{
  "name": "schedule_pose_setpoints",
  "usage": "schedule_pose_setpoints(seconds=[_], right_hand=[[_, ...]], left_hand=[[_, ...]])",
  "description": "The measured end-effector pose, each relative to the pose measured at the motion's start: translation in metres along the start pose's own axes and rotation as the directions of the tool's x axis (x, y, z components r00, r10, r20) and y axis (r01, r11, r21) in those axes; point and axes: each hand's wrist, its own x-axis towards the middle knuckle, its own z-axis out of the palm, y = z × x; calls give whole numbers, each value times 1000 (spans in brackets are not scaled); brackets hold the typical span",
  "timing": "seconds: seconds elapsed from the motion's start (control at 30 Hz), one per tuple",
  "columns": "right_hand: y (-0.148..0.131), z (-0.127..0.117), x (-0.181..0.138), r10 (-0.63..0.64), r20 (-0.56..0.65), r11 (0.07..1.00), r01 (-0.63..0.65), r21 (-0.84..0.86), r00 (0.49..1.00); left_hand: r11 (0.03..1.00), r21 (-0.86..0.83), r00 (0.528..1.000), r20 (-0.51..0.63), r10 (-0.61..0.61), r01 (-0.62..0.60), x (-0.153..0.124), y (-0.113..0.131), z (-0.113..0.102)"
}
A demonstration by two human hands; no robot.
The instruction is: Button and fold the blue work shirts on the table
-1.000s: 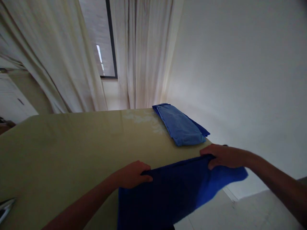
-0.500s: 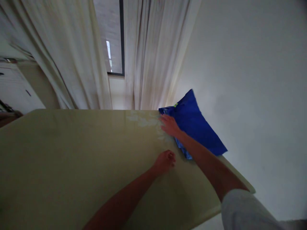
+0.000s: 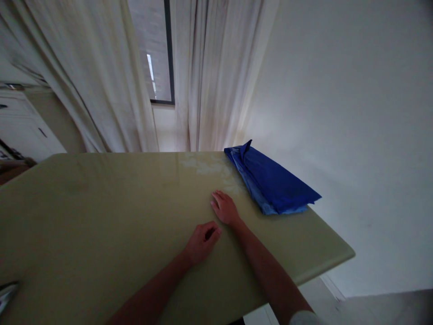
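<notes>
My left hand (image 3: 203, 241) is loosely curled over the table, thumb and fingers forming a hollow with nothing visible in it. Just beyond it, my right hand (image 3: 225, 208) rests at the tabletop with its fingers stretched out and holds nothing. To the right of both hands lies a folded blue sheet (image 3: 275, 176), thin and fabric-like, with lighter blue layers beneath. One corner sticks up at its far end. Neither hand touches it.
The pale yellow-green table (image 3: 118, 216) has lighter patches near its far edge. A white wall (image 3: 355, 135) borders the right side, and curtains (image 3: 219, 81) hang behind. A dark-edged object (image 3: 8, 291) is cut off at the lower left. A white cabinet (image 3: 27, 124) stands at the far left.
My right hand has left the blue sheet and come back toward me and left. The sheet's raised part has dropped flatter. My left hand has shifted left and slightly nearer.
</notes>
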Motion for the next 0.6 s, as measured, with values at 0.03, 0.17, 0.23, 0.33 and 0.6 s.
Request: schedule_pose_setpoints(seconds=[0.03, 0.17, 0.23, 0.33, 0.6], right_hand=[[-1, -1, 0, 3, 5, 1000, -3, 2, 1000], [-4, -2, -4, 2, 7, 1000, -2, 17, 1000], [-4, 3, -7, -9, -4, 1000, 9, 29, 1000], [1, 9, -2, -10, -40, 996, 13, 85, 999], [96, -115, 133, 536, -516, 831, -309, 463, 669]], left_hand=[[1000, -4, 1000, -5, 5, -5, -1, -1, -1], [1000, -17, 1000, -2, -5, 5, -4, -8, -2], [1000, -11, 1000, -5, -22, 22, -4, -10, -2], [998, 1, 998, 2, -59, 59, -5, -13, -1], [992, 62, 992, 64, -112, 108, -15, -17, 6]])
